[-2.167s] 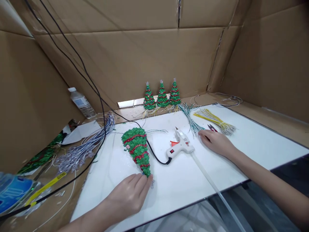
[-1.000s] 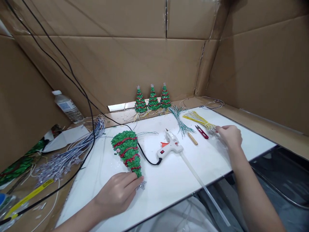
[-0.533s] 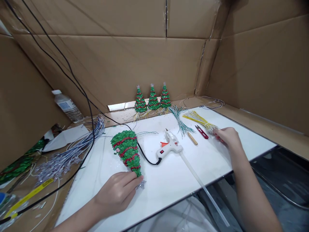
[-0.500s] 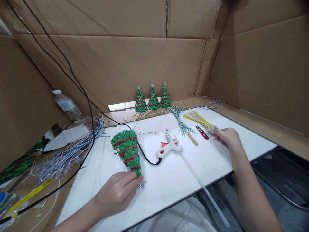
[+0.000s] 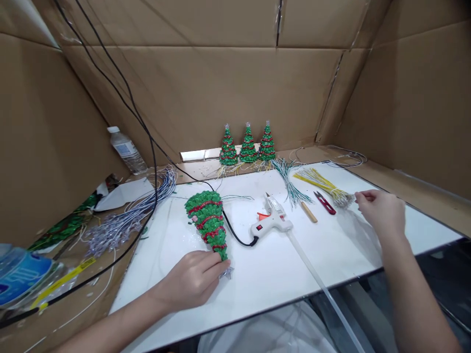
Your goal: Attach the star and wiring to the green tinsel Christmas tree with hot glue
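Note:
My left hand [image 5: 195, 277] is closed around the narrow tip of a green Christmas tree ornament [image 5: 207, 218] with red garlands. The ornament lies on the white board, its wide base pointing away from me and a clear star [image 5: 227, 272] poking out by my fingers. My right hand [image 5: 382, 215] is pinched just beside the bulb end of a bundle of yellow wires [image 5: 322, 181]; whatever is between those fingertips is too small to make out. Red thread snips [image 5: 324, 202] and a wooden-handled tool [image 5: 309, 212] lie left of that hand. A white glue gun [image 5: 272, 220] rests between both hands.
Three small Christmas trees [image 5: 248, 144] stand at the back beside green wires [image 5: 289, 181]. To the left are purple-white wires [image 5: 136, 211], a water bottle [image 5: 127, 149] and a black cable [image 5: 154, 162]. A long glue stick [image 5: 324, 289] overhangs the board's front edge. Cardboard walls [image 5: 202, 88] surround everything.
The view has turned left, so the scene sits farther right. My right hand has drawn back rightward from the yellow bundle's bulb end. My left hand keeps its hold on the ornament.

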Demonstrator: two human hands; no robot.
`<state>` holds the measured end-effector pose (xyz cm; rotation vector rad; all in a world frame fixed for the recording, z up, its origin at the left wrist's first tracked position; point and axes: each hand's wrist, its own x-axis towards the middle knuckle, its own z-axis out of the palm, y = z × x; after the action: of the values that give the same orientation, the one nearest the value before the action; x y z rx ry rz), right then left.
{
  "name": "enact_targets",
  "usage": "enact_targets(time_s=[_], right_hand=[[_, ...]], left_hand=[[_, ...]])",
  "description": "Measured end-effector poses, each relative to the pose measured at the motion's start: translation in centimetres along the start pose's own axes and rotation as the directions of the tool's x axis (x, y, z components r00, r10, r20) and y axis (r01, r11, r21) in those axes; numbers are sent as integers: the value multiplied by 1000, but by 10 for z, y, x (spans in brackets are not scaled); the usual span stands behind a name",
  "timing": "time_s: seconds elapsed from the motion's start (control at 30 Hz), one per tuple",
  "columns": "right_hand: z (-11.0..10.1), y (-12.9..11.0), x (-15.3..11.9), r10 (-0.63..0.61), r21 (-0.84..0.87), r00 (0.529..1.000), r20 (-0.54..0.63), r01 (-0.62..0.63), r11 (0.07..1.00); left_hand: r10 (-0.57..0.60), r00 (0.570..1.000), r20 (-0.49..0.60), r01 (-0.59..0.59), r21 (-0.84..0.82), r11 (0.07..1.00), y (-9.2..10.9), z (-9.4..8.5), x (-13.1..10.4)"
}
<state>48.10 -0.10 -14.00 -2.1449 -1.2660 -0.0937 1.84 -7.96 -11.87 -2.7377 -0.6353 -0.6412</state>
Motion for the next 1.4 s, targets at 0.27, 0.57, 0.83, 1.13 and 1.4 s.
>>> enact_targets(time_s=[0.27,0.57,0.83,1.13,1.4], right_hand=[[-2,-8,-19,-38,-91,999,29,40,995],[2,-4,-21,-92,-139,995,-31,87,986],[3,-2,-21,-134,-169,988,-74,120,978],[6,1,-19,-149,-190,986,-76,132,973],[7,1,-18,-151,-184,984,-94,132,974]], left_hand=[[-5,1000,23,5,4,1000,3,0,0],[14,1000,28,-14,1,1000,2,1,-1],[11,999,33,-11,4,1000,3,0,-1],[17,999,29,-17,-2,1000,3,0,0],[14,1000,26,-14,0,1000,4,1,-1]])
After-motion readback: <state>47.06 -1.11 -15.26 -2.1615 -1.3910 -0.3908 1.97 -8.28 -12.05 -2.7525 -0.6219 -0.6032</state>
